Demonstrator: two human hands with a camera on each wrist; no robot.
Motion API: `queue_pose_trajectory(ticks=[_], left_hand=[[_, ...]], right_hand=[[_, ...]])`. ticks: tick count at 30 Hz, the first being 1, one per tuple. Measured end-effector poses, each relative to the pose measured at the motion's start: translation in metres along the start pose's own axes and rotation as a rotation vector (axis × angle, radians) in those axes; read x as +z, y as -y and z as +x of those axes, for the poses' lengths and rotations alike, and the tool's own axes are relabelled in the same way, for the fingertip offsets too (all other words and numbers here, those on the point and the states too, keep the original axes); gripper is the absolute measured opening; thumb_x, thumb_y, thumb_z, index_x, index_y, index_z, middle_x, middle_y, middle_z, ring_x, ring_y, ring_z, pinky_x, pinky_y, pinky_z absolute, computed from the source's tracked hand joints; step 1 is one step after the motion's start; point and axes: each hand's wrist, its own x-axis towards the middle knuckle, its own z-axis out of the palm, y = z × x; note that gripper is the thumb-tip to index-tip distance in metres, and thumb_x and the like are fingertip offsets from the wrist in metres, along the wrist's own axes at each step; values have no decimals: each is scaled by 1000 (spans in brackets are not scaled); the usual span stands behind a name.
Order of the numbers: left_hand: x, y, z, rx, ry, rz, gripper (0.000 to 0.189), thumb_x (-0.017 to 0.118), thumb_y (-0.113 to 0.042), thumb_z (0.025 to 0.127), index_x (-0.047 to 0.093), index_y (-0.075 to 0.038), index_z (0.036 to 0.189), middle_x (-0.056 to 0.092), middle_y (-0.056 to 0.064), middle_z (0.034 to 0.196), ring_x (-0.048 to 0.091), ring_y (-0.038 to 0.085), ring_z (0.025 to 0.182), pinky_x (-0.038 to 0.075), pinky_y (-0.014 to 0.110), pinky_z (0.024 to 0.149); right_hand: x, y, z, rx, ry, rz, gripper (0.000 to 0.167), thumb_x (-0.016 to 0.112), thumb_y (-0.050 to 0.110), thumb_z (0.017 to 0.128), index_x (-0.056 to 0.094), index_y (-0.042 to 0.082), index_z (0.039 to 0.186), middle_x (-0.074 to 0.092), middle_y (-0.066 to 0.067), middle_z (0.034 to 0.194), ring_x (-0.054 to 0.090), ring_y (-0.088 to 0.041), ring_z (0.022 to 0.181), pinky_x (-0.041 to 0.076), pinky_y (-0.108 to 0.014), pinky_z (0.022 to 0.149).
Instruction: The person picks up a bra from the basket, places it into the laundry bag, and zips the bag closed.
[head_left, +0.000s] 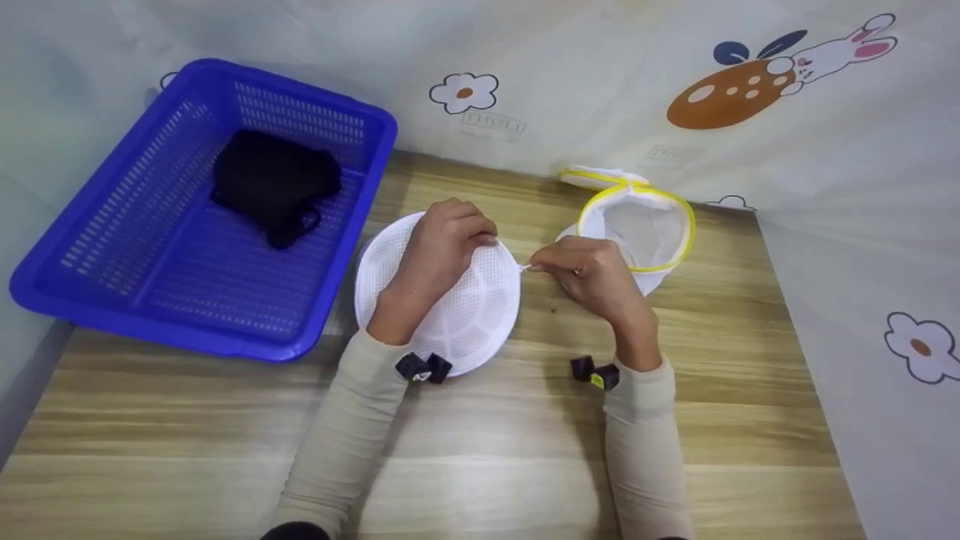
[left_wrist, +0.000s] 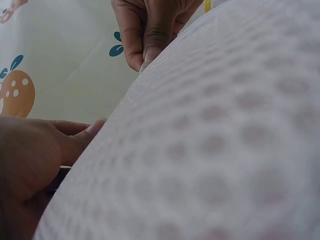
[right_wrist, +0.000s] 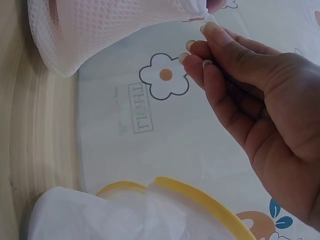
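A round white mesh laundry bag (head_left: 480,322) stands in the middle of the table, and its holes fill much of the left wrist view. My left hand (head_left: 444,244) reaches over it and grips its far right edge; in the left wrist view the thumb lies along the mesh, the other fingertips partly hidden. At the bag's right side, my right hand (head_left: 600,281) pinches a small white tab (right_wrist: 209,18) between thumb and index finger. Behind the right hand is a second white mesh bag (head_left: 651,281) with a yellow-edged opening, its flap folded back.
A blue plastic basket (head_left: 247,346) is at the left, with a black cloth garment (head_left: 274,180) inside. A printed cloth wall (head_left: 570,82) rises behind and beside the wooden table (head_left: 480,465). Small black devices are strapped to both wrists.
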Motion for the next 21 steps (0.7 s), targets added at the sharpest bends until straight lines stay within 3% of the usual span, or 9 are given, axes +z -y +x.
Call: queue_pose_trajectory(ticks=[16, 21], left_hand=[[2, 2, -1, -87, -53, -38, 11, 71, -15, 80, 74, -4, 79, 70, 4, 80, 63, 23, 80, 45, 37, 78], [0, 3, 0, -86, -73, -41, 12, 71, -15, 81, 74, -4, 79, 70, 4, 79, 63, 24, 79, 46, 37, 80]], right_hand=[[1, 0, -1, -13, 14, -7, 4, 73, 7, 83, 76, 9, 84, 71, 2, 81, 64, -11, 72, 51, -28, 67], [1, 0, -1, -12, 15, -1, 4, 72, 9, 84, 76, 9, 84, 72, 2, 81, 65, -12, 73, 51, -28, 68]])
